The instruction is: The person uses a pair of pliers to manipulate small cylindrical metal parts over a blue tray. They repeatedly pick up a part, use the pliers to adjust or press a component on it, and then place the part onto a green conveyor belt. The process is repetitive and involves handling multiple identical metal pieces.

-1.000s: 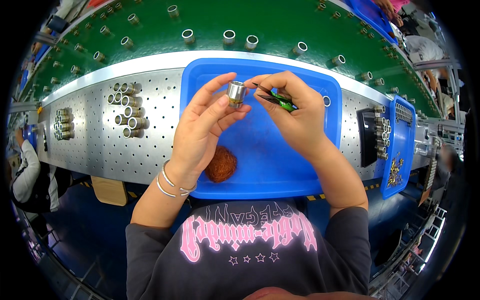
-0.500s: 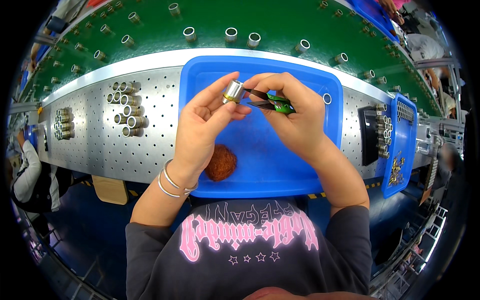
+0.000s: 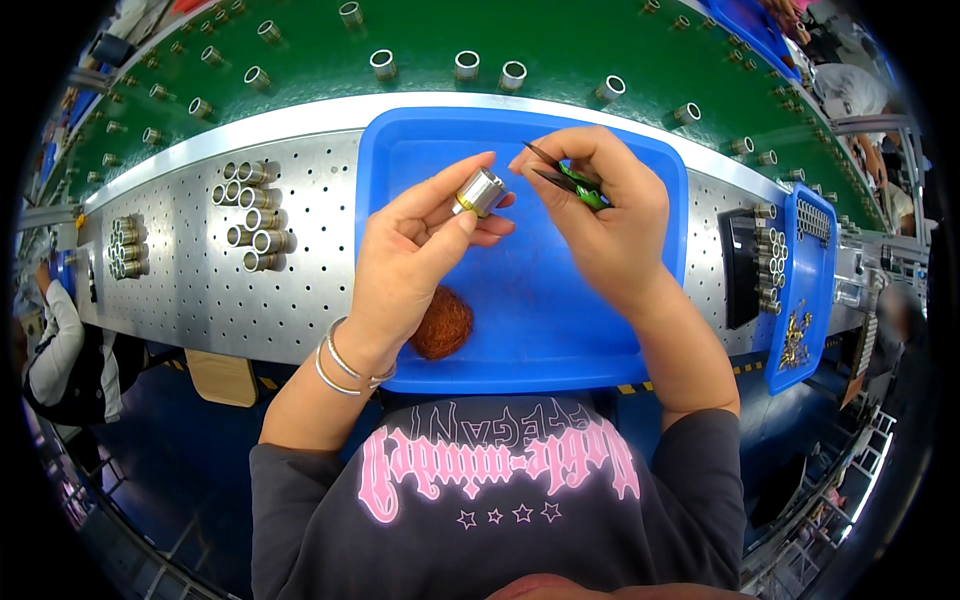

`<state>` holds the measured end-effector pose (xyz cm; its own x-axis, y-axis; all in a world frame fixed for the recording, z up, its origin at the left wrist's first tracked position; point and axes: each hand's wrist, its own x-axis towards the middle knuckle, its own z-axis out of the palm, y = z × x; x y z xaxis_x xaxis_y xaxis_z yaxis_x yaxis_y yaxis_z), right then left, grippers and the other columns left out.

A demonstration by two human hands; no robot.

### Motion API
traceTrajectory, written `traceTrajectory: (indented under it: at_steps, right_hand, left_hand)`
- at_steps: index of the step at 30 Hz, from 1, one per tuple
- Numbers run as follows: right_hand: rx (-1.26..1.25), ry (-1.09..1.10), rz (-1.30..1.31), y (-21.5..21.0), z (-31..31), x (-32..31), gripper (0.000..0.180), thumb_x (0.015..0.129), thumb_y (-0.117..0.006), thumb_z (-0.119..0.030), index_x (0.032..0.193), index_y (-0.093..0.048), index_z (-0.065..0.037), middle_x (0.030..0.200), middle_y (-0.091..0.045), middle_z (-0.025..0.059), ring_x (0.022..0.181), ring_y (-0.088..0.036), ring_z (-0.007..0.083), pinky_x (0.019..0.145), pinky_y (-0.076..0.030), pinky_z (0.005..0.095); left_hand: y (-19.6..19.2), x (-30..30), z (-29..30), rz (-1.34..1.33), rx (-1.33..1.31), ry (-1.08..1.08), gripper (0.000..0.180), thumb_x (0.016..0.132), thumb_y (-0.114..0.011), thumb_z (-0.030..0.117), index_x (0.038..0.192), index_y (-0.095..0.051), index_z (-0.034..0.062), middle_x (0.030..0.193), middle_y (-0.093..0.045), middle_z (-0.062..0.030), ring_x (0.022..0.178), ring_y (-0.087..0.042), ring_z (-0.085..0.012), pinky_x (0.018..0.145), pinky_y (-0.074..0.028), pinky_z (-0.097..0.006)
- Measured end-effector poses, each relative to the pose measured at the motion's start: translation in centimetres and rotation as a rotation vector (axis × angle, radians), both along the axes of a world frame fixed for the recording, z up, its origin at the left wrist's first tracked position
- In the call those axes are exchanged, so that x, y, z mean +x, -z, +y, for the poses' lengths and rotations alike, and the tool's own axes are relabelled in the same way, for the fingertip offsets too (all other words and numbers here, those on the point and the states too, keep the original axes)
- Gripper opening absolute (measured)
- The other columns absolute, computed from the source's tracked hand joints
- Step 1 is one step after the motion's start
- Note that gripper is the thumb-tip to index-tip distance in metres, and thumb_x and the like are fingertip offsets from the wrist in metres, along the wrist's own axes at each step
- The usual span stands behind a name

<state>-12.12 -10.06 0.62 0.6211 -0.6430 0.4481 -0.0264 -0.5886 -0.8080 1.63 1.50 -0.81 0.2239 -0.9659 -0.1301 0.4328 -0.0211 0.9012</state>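
Observation:
My left hand (image 3: 415, 235) pinches a short silvery metal sleeve (image 3: 480, 192) with a yellowish band at its lower end. The sleeve is tilted, its open end facing up and to the right. In my right hand (image 3: 615, 205) is a pair of green-handled snips (image 3: 583, 188) with dark pointed blades. The blades are spread and point left, a small gap away from the sleeve. Both hands are above a blue plastic tray (image 3: 560, 375). A reddish-brown ball of wire-like fibre (image 3: 443, 325) lies in the tray beside my left wrist.
Beyond the tray runs a green conveyor belt (image 3: 560, 40) with several upright sleeves. More sleeves (image 3: 262, 220) stand grouped on the perforated metal table (image 3: 320, 300) at left. On the right are a black holder (image 3: 738, 270) and another blue tray (image 3: 800, 340) holding small brass-coloured pieces.
My right hand has drawn the snips up and right, away from the sleeve. My left hand has shifted slightly right and tipped the sleeve. Sleeves on the belt have moved slightly right.

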Motion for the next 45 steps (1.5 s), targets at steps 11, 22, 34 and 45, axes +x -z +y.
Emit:
traceTrajectory:
  at_steps: [11, 22, 34, 45]
  right_hand:
    - [-0.178, -0.064, 0.138, -0.7, 0.2, 0.2, 0.020, 0.074, -0.071, -0.020, 0.090, -0.066, -0.009, 0.073, -0.065, 0.0046, 0.059, -0.062, 0.0164, 0.051, -0.046, 0.0248]
    - [-0.164, -0.019, 0.148, 0.3, 0.0, 0.3, 0.012, 0.076, -0.069, -0.020, 0.083, -0.068, -0.010, 0.071, -0.066, 0.0042, 0.055, -0.061, 0.0163, 0.049, -0.045, 0.0249]
    - [-0.173, 0.003, 0.186, 0.0, -0.1, -0.1, 0.012, 0.076, -0.069, -0.020, 0.081, -0.068, -0.009, 0.069, -0.066, 0.0035, 0.053, -0.060, 0.0152, 0.047, -0.044, 0.0243]
    - [0.085, -0.070, 0.282, -1.1, -0.4, -0.7, 0.020, 0.077, -0.069, -0.021, 0.087, -0.065, -0.004, 0.074, -0.064, 0.0072, 0.062, -0.060, 0.0168, 0.056, -0.046, 0.0252]
  left_hand:
    - [0.1, 0.3, -0.4, 0.128, -0.002, -0.188, 0.045, 0.086, -0.058, 0.007, 0.128, -0.042, 0.0013, 0.116, -0.057, -0.0158, 0.101, -0.057, -0.0183, 0.088, -0.046, -0.029]
    - [0.4, -0.1, -0.3, 0.121, -0.054, -0.196, 0.049, 0.082, -0.064, 0.004, 0.126, -0.043, 0.0008, 0.114, -0.057, -0.0168, 0.104, -0.055, -0.0184, 0.090, -0.044, -0.030]
    - [0.3, -0.2, -0.4, 0.131, -0.041, -0.182, 0.048, 0.081, -0.064, 0.002, 0.124, -0.044, 0.0010, 0.113, -0.058, -0.0165, 0.103, -0.056, -0.0184, 0.090, -0.044, -0.029]
    - [0.7, 7.8, -3.8, -0.461, 0.006, -0.236, 0.025, 0.088, -0.057, 0.023, 0.096, -0.063, -0.0004, 0.091, -0.063, -0.0063, 0.080, -0.059, -0.0134, 0.078, -0.045, -0.025]
